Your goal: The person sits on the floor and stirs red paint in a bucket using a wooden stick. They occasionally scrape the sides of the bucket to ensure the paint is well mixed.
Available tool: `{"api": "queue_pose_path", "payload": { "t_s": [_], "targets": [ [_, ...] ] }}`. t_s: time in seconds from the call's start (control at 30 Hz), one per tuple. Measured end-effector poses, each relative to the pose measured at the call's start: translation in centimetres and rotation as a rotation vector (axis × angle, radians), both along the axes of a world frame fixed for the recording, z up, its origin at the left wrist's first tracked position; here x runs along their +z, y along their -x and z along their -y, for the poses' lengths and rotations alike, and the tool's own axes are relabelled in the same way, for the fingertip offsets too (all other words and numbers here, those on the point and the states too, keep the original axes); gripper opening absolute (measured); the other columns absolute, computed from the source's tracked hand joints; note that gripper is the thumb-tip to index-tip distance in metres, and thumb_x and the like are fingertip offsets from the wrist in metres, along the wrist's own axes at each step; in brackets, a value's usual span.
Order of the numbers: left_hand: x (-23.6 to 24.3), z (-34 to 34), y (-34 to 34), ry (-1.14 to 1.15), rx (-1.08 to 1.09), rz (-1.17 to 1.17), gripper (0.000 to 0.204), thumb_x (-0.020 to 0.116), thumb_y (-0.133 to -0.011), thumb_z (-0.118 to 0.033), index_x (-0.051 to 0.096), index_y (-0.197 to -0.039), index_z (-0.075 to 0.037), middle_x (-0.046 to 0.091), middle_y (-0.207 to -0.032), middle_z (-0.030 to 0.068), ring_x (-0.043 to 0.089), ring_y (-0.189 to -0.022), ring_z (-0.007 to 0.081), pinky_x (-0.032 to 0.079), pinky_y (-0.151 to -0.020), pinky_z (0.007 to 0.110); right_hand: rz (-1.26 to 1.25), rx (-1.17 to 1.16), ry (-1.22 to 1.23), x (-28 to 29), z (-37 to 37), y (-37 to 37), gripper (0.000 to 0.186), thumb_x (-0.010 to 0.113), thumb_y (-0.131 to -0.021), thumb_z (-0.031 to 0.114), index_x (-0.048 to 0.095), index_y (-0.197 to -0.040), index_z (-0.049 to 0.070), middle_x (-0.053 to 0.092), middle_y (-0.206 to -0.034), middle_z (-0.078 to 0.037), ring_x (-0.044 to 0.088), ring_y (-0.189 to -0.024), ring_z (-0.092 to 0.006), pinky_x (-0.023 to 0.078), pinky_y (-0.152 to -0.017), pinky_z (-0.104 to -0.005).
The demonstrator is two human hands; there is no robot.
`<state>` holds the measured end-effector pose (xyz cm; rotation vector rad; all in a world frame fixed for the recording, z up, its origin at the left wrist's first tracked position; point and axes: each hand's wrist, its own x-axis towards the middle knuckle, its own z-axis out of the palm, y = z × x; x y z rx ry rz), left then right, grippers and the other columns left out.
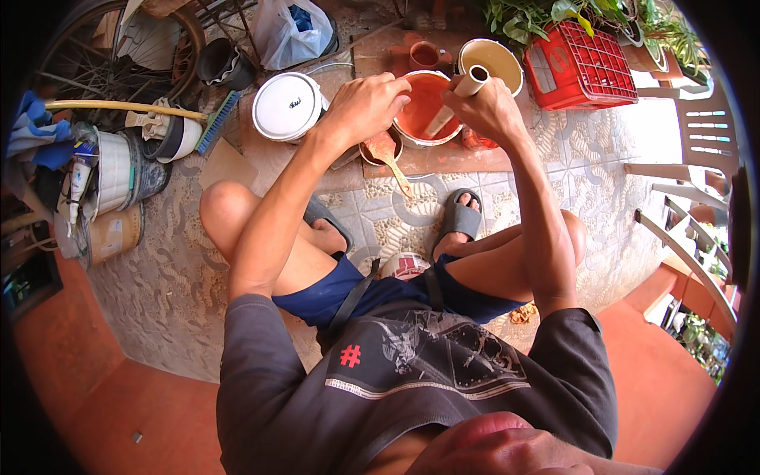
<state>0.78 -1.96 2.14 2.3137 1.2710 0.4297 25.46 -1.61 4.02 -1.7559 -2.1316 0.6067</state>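
A bucket of orange-red paint stands on the floor in front of me. My right hand is wrapped round a pale hollow pipe, whose lower end slants down into the paint. At the bucket's left rim, my left hand has its fingers curled over the edge; the fingertips are partly hidden. Close below that hand, a paintbrush with a reddened head and a light handle rests across a small container. Beside my left wrist is a white lidded bucket.
Behind the paint stand a cream-coloured tub and a small clay pot. A red crate sits to the right, near plastic chairs. At left are a blue-bristled broom, several buckets and a bicycle wheel.
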Motion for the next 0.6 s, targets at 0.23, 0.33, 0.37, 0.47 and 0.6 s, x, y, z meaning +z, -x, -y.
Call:
{"api": "queue_pose_path", "payload": {
  "t_s": [0.23,0.33,0.37,0.47,0.6],
  "targets": [
    [-0.5,0.0,-0.4,-0.114,-0.006,0.099,0.025,0.066,-0.101,-0.022,0.073,-0.119,-0.007,0.073,-0.102,0.0181,0.074,-0.095,0.0408,0.059,-0.082,0.052,-0.166,-0.041,-0.097,-0.3,-0.1,1.4,0.022,0.068,-0.094,0.025,0.075,-0.096,0.005,0.074,-0.078,-0.018,0.074,-0.076,-0.0374,0.057,-0.072,-0.0454],
    [-0.7,-0.2,-0.4,-0.111,-0.011,0.104,0.025,0.066,-0.101,-0.022,0.074,-0.119,-0.007,0.073,-0.102,0.0183,0.074,-0.095,0.0408,0.059,-0.083,0.051,-0.074,-0.044,-0.078,-0.2,-0.3,0.6,0.021,0.066,-0.093,0.024,0.074,-0.093,0.004,0.074,-0.079,-0.019,0.074,-0.076,-0.0387,0.057,-0.073,-0.0462],
    [-0.7,-0.2,-0.3,-0.08,-0.007,0.08,0.026,0.064,-0.102,-0.024,0.073,-0.12,-0.007,0.073,-0.106,0.0173,0.072,-0.099,0.0406,0.058,-0.085,0.05,-0.063,-0.039,-0.063,-0.5,-0.4,0.3,0.022,0.065,-0.093,0.023,0.074,-0.092,0.003,0.074,-0.08,-0.02,0.074,-0.076,-0.0392,0.057,-0.073,-0.0465],
    [-0.2,-0.2,-0.5,-0.02,-0.008,0.028,0.029,0.061,-0.105,-0.026,0.071,-0.123,-0.007,0.073,-0.115,0.0153,0.07,-0.106,0.0403,0.056,-0.09,0.048,-0.007,-0.011,-0.054,-1.7,-0.1,-0.2,0.022,0.064,-0.093,0.023,0.072,-0.09,0.002,0.074,-0.08,-0.022,0.073,-0.076,-0.041,0.057,-0.073,-0.0475],
    [-0.6,-0.3,-0.5,-0.026,-0.01,0.023,0.028,0.061,-0.105,-0.026,0.071,-0.122,-0.006,0.073,-0.113,0.0154,0.07,-0.104,0.0402,0.056,-0.089,0.048,-0.088,0.018,0.011,-0.7,0.0,0.3,0.024,0.064,-0.093,0.024,0.071,-0.093,0.0,0.072,-0.078,-0.021,0.071,-0.075,-0.0427,0.057,-0.072,-0.0484]
  ]
}}
